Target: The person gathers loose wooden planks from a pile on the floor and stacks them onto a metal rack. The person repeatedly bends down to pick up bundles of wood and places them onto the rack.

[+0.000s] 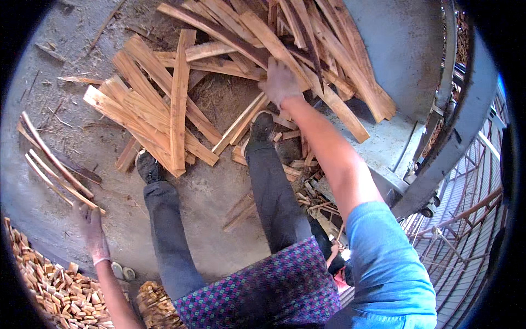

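Observation:
My right hand point(282, 83), in a pale work glove, reaches into the far pile of long wooden planks point(274, 44). Its fingers close at the edge of a plank there, partly hidden among the overlapping boards. Low on the left, my gloved left hand point(91, 227) is closed around the near ends of thin, curved wooden strips point(57, 178). Other dark-edged strips point(57, 153) lie just beyond them on the floor. Between my hands, a fanned stack of planks point(148, 109) rests in front of my left shoe point(149, 166).
My right shoe point(262, 127) stands against the planks. A grey metal machine frame point(449, 153) rises on the right, with broken wood scraps point(318, 200) beside its base. Small cut wood blocks point(68, 293) are heaped at the lower left. Another person's arm point(332, 255) shows behind me.

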### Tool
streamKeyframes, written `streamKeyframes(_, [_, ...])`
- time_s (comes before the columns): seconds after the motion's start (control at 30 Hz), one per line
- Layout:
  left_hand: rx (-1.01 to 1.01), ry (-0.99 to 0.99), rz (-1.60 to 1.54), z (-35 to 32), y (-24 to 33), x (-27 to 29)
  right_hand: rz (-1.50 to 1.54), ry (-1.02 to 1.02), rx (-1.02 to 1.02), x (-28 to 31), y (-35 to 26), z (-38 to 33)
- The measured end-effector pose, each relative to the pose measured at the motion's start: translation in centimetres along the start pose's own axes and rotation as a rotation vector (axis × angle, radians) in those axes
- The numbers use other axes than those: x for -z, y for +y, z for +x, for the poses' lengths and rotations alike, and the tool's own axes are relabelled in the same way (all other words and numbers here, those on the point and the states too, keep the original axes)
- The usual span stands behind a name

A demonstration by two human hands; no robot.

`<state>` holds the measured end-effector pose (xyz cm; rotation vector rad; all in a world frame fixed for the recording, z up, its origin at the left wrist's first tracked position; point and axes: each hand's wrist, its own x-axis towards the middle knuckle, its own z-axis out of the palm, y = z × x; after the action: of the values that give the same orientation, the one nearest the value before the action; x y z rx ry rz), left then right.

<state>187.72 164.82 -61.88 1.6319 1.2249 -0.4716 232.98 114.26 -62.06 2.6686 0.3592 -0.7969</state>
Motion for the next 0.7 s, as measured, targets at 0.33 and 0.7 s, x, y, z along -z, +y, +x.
streamKeyframes(0.33, [-0.032, -0.341, -0.209, -4.4, 20.9, -28.3, 0.086, -0.091, 0.262, -3.0, 0.5, 6.6])
streamKeyframes(0.7, [0.445, -0.274, -0.843, -5.2, 28.9, -36.4, 0.284, 0.536, 0.027, 7.2, 4.4, -2.0])
